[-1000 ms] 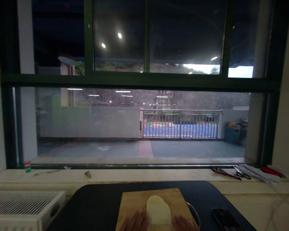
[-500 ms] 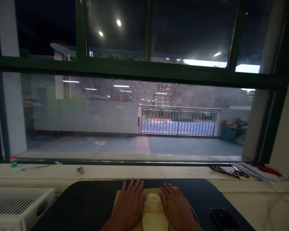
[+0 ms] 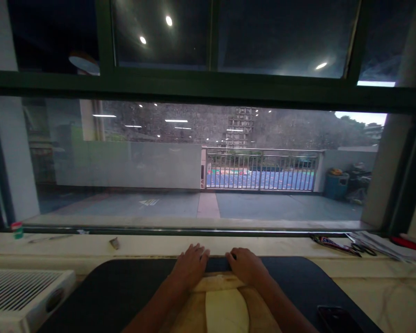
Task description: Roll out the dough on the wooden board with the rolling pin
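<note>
My left hand is over the far edge of a black tabletop, fingers loosely bent and the thumb apart. Beside it, my right hand is more curled, with a small dark gap between thumb and forefinger. I see nothing held in either hand. Between my forearms lies a flat tan piece with a pale yellow rounded panel in its middle and a band across its far end. Its kind is unclear, and its near end runs out of view. My wrists are next to its far corners.
A phone lies at the table's right. On the window sill are a Snickers wrapper, scissors, papers, a red-capped small container and a scrap. A white vented unit stands left.
Both hands have slid away from me, off the tan piece's sides to beyond its far end. Their fingers, stretched out before, are now bent. The view has shifted slightly.
</note>
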The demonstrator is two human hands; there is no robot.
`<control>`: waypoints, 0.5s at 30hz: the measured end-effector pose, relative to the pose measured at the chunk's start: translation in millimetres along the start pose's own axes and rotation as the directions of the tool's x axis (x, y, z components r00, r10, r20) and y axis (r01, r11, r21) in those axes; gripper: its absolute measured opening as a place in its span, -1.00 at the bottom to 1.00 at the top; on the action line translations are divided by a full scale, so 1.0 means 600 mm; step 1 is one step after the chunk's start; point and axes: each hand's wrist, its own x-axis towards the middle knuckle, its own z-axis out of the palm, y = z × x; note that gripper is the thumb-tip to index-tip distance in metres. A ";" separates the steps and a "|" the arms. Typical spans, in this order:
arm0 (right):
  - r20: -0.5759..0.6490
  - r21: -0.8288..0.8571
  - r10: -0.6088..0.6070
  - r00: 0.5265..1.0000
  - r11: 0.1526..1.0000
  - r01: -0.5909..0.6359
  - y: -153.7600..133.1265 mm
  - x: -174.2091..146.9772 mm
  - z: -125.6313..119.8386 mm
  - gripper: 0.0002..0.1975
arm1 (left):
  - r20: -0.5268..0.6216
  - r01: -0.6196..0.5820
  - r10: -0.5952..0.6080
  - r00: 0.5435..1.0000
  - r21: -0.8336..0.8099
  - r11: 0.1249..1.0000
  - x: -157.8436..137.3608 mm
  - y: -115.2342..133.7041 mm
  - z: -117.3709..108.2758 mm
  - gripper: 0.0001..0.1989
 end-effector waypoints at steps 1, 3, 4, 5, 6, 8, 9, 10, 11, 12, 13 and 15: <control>-0.040 -0.003 0.021 0.999 1.000 -0.021 -0.001 0.001 0.001 -0.56 | 0.004 -0.001 0.001 1.000 0.006 1.000 -0.002 0.001 0.000 -0.58; -0.131 -0.011 0.067 0.989 0.998 -0.069 -0.002 -0.007 0.001 -0.53 | 0.013 0.004 -0.005 1.000 0.019 1.000 -0.008 0.006 -0.003 -0.57; -0.168 -0.015 0.090 0.982 0.995 -0.094 -0.003 -0.014 -0.001 -0.51 | 0.012 0.008 -0.008 1.000 0.021 1.000 -0.013 0.010 -0.006 -0.57; -0.193 -0.019 0.111 0.975 0.993 -0.117 -0.004 -0.024 -0.003 -0.49 | 0.009 0.013 -0.013 1.000 0.022 1.000 -0.019 0.015 -0.009 -0.57; -0.207 -0.022 0.122 0.971 0.991 -0.129 -0.004 -0.037 -0.005 -0.48 | 0.006 0.017 -0.017 1.000 0.020 1.000 -0.025 0.021 -0.013 -0.58; -0.210 -0.033 0.110 0.971 0.992 -0.120 -0.003 -0.067 -0.010 -0.51 | -0.002 0.023 -0.023 1.000 0.010 1.000 -0.039 0.033 -0.018 -0.59; -0.203 -0.037 0.092 0.975 0.994 -0.102 -0.001 -0.084 -0.012 -0.53 | -0.008 0.027 -0.027 1.000 0.002 1.000 -0.047 0.039 -0.021 -0.59; -0.194 -0.045 0.066 0.979 0.996 -0.077 0.001 -0.103 -0.012 -0.54 | -0.016 0.031 -0.031 0.999 -0.007 0.999 -0.055 0.044 -0.023 -0.59; -0.190 -0.058 0.036 0.981 0.997 -0.048 0.004 -0.122 -0.011 -0.55 | -0.022 0.033 -0.034 0.999 -0.016 0.999 -0.065 0.049 -0.025 -0.58; -0.181 -0.077 0.000 0.984 0.997 -0.014 0.008 -0.141 -0.008 -0.57 | -0.026 0.028 -0.028 0.999 -0.027 0.999 -0.074 0.053 -0.027 -0.57; -0.194 -0.119 -0.056 0.979 0.992 0.034 0.014 -0.157 -0.004 -0.59 | -0.024 0.018 -0.018 1.000 -0.038 0.999 -0.084 0.057 -0.029 -0.56; -0.238 -0.241 -0.179 0.955 0.963 0.120 0.025 -0.182 0.004 -0.66 | -0.003 -0.002 0.002 1.000 -0.057 0.998 -0.100 0.062 -0.034 -0.58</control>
